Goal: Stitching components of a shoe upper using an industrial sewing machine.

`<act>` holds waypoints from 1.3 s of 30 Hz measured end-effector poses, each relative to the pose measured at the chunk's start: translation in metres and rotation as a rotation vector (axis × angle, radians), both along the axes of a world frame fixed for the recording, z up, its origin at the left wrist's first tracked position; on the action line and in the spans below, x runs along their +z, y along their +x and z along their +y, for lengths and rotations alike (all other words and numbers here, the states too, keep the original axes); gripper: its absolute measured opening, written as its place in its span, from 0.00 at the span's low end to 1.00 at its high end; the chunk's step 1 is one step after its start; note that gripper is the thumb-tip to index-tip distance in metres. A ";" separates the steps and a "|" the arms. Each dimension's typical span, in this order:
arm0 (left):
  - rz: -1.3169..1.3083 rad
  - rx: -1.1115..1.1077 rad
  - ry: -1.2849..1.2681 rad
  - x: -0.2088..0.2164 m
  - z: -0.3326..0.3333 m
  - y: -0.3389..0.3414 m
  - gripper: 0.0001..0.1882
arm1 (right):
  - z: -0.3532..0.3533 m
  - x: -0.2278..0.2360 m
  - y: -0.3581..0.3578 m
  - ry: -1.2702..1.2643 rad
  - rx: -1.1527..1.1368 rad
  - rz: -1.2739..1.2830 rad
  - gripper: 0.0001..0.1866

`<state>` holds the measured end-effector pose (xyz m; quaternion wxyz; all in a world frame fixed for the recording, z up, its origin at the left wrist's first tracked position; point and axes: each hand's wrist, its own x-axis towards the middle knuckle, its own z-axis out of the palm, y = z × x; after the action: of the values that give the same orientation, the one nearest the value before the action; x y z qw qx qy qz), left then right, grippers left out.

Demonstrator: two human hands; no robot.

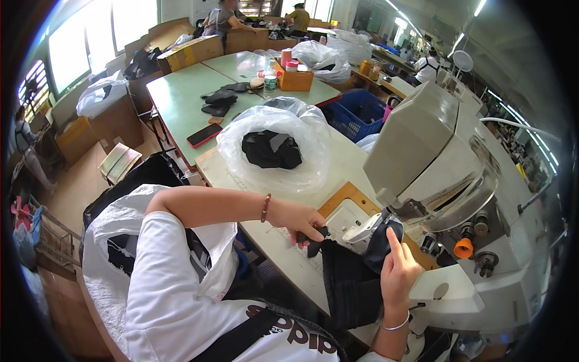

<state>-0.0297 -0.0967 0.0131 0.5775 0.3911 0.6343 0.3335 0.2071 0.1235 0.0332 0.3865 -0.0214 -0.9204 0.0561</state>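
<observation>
From the head camera, the left hand (301,220) closes its fingers (313,232) on an edge of the black fabric piece (350,277), which lies on the surface (283,241) at the sewing machine (434,175). The right hand (398,271) presses the fabric under the machine's head, forefinger raised, remaining fingers curled against the cloth.

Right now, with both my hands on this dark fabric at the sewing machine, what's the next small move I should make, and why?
Probably ease the dark fabric a little further under the sewing machine head. Your left hand pinches its near edge, your right hand presses it by the needle area, and most of the piece hangs off the table edge.
</observation>
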 end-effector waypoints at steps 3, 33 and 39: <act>-0.098 0.079 -0.049 -0.001 0.000 0.001 0.18 | 0.000 0.000 0.000 0.004 0.001 0.008 0.36; 1.730 -0.231 1.815 0.033 0.019 0.044 0.13 | 0.001 -0.001 -0.002 -0.006 0.025 0.039 0.33; 1.771 0.004 1.575 0.019 0.026 0.043 0.18 | 0.000 0.002 0.000 -0.007 0.039 0.016 0.33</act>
<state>0.0135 -0.0703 0.0325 -0.4629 0.7326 0.4339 0.2463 0.2068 0.1240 0.0356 0.3927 -0.0042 -0.9172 0.0670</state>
